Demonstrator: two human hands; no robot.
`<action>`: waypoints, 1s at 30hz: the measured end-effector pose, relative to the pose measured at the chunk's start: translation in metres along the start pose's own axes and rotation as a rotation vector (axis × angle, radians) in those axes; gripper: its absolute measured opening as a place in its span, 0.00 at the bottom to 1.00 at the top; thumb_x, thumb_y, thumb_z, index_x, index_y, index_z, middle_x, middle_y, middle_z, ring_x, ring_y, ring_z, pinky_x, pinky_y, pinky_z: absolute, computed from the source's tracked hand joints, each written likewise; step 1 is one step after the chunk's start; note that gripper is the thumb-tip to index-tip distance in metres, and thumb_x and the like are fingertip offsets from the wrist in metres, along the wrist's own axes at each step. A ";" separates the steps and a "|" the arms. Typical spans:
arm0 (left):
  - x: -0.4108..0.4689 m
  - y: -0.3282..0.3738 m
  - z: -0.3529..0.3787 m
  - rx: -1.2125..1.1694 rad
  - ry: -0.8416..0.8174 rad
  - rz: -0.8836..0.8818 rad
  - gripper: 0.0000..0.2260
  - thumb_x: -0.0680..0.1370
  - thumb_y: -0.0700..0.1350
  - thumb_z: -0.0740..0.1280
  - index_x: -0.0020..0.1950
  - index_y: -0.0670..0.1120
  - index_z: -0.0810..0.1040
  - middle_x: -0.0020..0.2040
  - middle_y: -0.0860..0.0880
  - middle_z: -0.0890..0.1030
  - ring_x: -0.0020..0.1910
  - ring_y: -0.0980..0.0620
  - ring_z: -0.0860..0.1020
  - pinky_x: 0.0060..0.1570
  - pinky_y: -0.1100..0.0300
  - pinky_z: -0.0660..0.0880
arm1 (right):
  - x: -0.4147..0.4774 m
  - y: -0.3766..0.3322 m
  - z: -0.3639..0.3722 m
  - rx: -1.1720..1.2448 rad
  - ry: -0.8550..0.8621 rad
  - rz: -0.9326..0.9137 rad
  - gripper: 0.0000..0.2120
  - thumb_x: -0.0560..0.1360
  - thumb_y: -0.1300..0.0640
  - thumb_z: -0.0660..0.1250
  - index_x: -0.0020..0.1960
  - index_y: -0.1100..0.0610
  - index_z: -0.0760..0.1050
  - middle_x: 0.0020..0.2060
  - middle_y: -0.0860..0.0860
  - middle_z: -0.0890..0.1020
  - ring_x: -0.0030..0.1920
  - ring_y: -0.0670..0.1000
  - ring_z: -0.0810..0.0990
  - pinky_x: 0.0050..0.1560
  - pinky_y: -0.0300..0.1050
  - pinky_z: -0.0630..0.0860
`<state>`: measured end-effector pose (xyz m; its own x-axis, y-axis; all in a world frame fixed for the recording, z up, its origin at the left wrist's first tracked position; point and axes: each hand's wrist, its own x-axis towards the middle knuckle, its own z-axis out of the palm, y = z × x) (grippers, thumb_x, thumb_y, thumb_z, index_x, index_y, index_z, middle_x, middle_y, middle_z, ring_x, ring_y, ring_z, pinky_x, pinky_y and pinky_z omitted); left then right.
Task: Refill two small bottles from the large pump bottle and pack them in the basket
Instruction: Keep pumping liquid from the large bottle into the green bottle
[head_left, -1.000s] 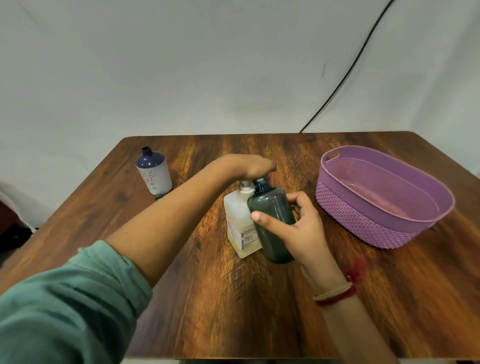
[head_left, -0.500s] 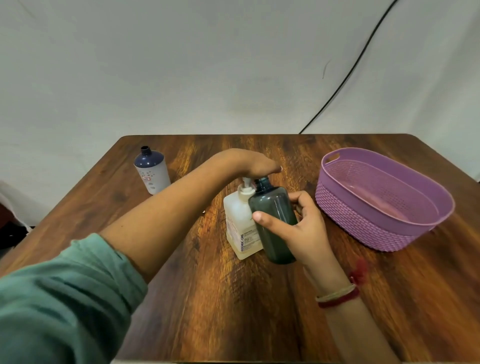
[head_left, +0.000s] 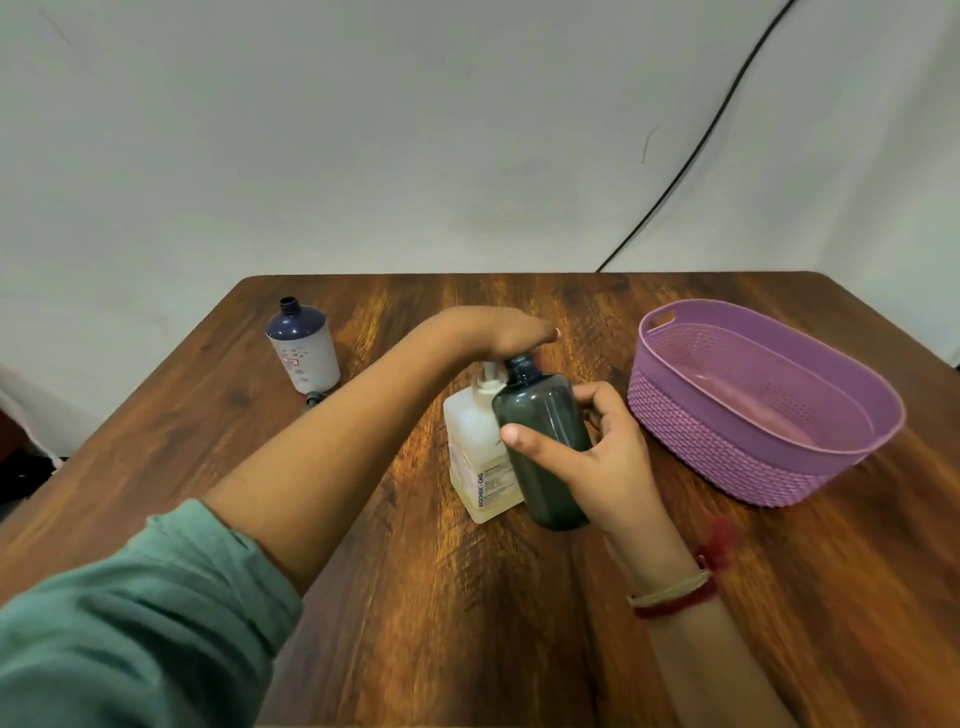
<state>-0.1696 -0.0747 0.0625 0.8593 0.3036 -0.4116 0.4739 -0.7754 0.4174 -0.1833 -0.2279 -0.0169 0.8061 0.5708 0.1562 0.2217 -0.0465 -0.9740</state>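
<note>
Well left of our left hand (head_left: 498, 335), the uncapped white bottle (head_left: 304, 353) stands on the counter (head_left: 467, 623). The left hand lies flat, fingers straight, on the pump bottle (head_left: 480, 452). Our right hand (head_left: 597, 457) grips the dark bottle (head_left: 545, 441) just beside it. The basket (head_left: 701, 457) sits further right.

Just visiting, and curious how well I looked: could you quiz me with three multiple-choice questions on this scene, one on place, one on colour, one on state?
1. On which side of the pump bottle is the basket?
A) the person's right
B) the person's left
C) on top of it
2. What colour is the held bottle in the right hand?
A) white
B) dark green
C) red
3. The white-and-navy bottle is:
A) capped
B) lying down
C) upright, uncapped
Answers: 1 A, it stands to the right; 2 B, its body is dark green; 3 C, its bare neck points up.
</note>
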 end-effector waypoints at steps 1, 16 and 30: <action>0.001 -0.002 0.003 -0.023 -0.007 0.007 0.23 0.84 0.52 0.47 0.66 0.40 0.73 0.65 0.42 0.75 0.60 0.45 0.74 0.59 0.53 0.67 | -0.001 0.001 0.001 -0.006 0.002 0.002 0.31 0.51 0.38 0.80 0.47 0.48 0.72 0.46 0.44 0.80 0.47 0.41 0.78 0.43 0.37 0.74; -0.004 0.000 0.007 -0.020 0.009 -0.048 0.19 0.84 0.48 0.48 0.68 0.41 0.70 0.66 0.45 0.72 0.54 0.48 0.73 0.49 0.58 0.68 | -0.003 0.005 0.003 -0.029 0.015 0.031 0.29 0.52 0.39 0.77 0.48 0.48 0.71 0.49 0.45 0.79 0.50 0.44 0.77 0.46 0.40 0.75; -0.003 -0.001 0.006 0.064 0.032 -0.012 0.18 0.84 0.47 0.49 0.65 0.39 0.71 0.61 0.40 0.75 0.53 0.44 0.76 0.49 0.57 0.69 | -0.003 0.003 0.003 -0.046 0.019 0.031 0.33 0.50 0.35 0.79 0.48 0.47 0.71 0.49 0.45 0.79 0.50 0.43 0.78 0.46 0.41 0.75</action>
<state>-0.1739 -0.0781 0.0584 0.8596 0.3302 -0.3899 0.4721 -0.8051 0.3591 -0.1867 -0.2276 -0.0207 0.8229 0.5532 0.1297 0.2211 -0.1016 -0.9699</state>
